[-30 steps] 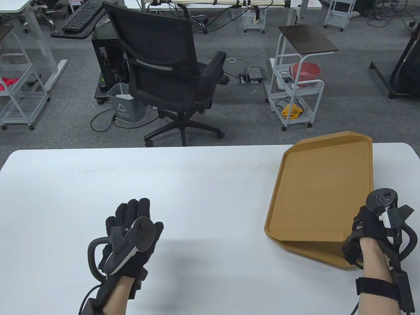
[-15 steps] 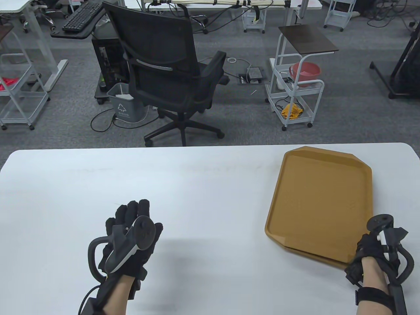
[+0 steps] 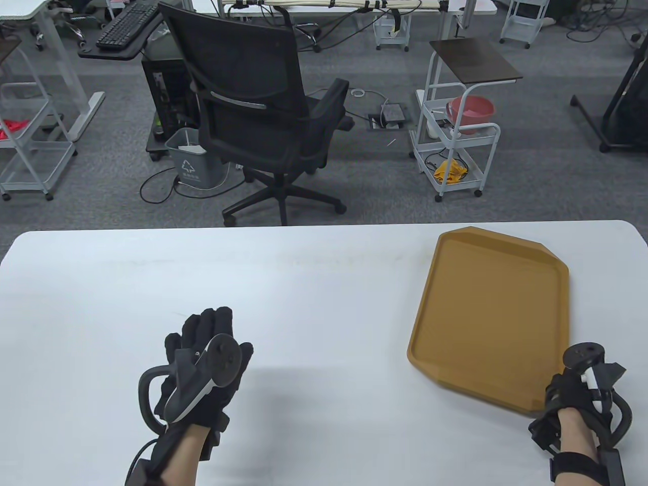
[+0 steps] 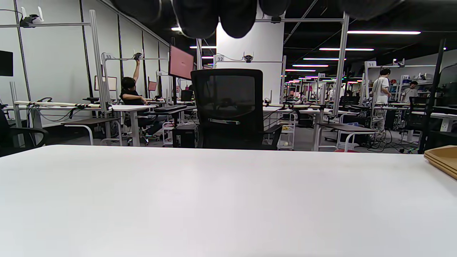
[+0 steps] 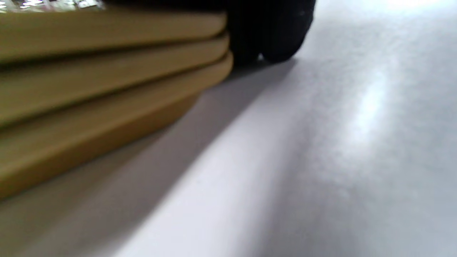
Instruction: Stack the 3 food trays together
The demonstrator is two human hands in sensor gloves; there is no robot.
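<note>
Gloved right hand (image 3: 574, 392) seemingly touches trays (image 3: 493, 314).

Overhead view; wrist cams table-level, sharing trays (image 5: 107, 71).

Your right hand (image 3: 574, 392) sat at tan tray stack's (image 3: 491, 314) near right corner; your left hand (image 3: 205, 354) rested on white table (image 3: 304, 304), well apart.

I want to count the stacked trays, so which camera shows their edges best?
The right wrist view: three tan rims of the tray stack lie layered, close up though blurred. The table view shows only the top tray from above. The left wrist view catches just a corner at its right edge.
</note>
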